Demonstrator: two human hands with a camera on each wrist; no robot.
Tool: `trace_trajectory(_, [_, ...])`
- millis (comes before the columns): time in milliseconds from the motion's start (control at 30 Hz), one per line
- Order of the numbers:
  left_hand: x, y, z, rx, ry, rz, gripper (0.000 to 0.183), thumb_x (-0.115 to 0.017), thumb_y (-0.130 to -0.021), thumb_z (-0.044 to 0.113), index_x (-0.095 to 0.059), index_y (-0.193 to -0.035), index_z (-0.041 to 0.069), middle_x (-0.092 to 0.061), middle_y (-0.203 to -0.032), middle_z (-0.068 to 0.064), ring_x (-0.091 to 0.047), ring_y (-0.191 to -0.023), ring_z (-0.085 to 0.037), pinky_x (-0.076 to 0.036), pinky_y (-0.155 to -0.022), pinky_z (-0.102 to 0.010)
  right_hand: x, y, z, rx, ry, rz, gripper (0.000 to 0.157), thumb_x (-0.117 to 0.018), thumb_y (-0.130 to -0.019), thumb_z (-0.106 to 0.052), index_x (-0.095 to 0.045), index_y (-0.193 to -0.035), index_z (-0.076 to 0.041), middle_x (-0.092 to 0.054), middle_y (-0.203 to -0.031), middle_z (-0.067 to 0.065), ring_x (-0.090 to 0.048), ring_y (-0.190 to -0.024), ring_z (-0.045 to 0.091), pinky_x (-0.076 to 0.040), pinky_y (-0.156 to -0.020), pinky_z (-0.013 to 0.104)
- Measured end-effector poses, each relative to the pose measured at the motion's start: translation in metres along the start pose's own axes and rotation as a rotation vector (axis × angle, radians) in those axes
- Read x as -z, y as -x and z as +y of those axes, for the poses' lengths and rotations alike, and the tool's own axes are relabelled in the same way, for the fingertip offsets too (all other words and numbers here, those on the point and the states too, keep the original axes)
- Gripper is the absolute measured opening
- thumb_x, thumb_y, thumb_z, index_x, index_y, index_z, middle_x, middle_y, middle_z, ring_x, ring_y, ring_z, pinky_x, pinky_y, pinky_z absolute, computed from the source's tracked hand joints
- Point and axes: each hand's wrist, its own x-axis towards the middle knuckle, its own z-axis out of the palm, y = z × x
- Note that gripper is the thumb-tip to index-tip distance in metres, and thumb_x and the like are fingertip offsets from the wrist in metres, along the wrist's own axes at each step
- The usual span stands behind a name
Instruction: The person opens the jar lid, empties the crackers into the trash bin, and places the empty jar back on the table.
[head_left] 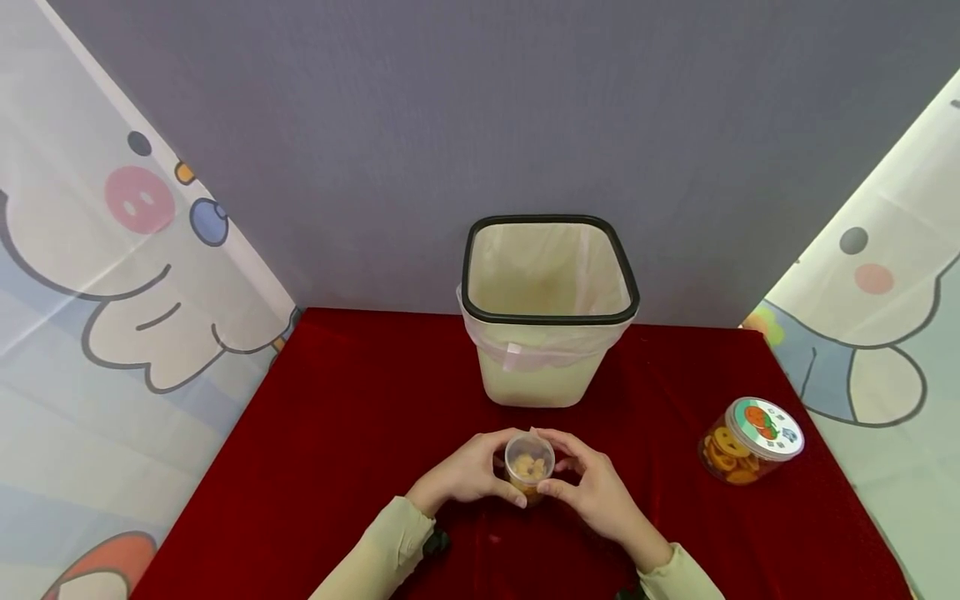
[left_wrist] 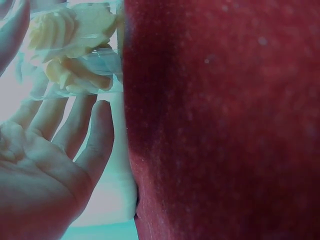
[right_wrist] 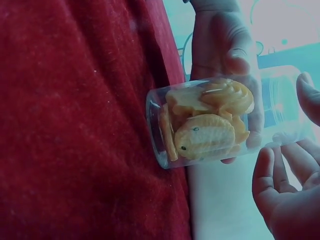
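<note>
A small clear plastic jar (head_left: 529, 468) of cookies stands upright near the front middle of the red cloth, between both hands. My left hand (head_left: 476, 472) holds it from the left, thumb in front and fingers behind. From the right my right hand (head_left: 587, 483) grips it near the top, its thumb at the front of the rim. Swirled piped cookies (left_wrist: 50, 32) show through the wall in the left wrist view. In the right wrist view a round cookie with dark specks (right_wrist: 205, 137) lies against the side, the jar's base close to the cloth.
A cream bin (head_left: 540, 367) with a black rim and a pale liner bag stands behind the hands against the grey back wall. To the right, a cookie jar with a printed lid (head_left: 750, 442) leans tilted. Cartoon-printed sheets (head_left: 150, 275) border both sides.
</note>
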Motion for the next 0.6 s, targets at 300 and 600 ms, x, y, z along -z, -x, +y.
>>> trace_trajectory(300, [-0.0012, 0.0002, -0.0024, -0.011, 0.001, 0.004, 0.074, -0.092, -0.072, 0.024, -0.055, -0.137, 0.027, -0.062, -0.123, 0.011, -0.060, -0.109, -0.007, -0.053, -0.087, -0.026, 0.0035, -0.0018, 0.0024, 0.012, -0.043, -0.051, 0.058, -0.077, -0.087, -0.013, -0.053, -0.140, -0.011, -0.055, -0.134, 0.007, -0.056, -0.110, 0.029, -0.054, -0.080, 0.034])
trace_trajectory(600, [-0.0002, 0.0007, 0.0003, -0.008, -0.008, -0.003, 0.076, -0.091, -0.072, 0.024, -0.054, -0.139, 0.027, -0.062, -0.124, 0.012, -0.059, -0.110, -0.006, -0.052, -0.088, -0.026, 0.0072, -0.0042, 0.0024, 0.039, -0.006, -0.084, 0.059, -0.076, -0.088, -0.010, -0.053, -0.142, -0.012, -0.051, -0.136, 0.006, -0.056, -0.109, 0.027, -0.055, -0.080, 0.034])
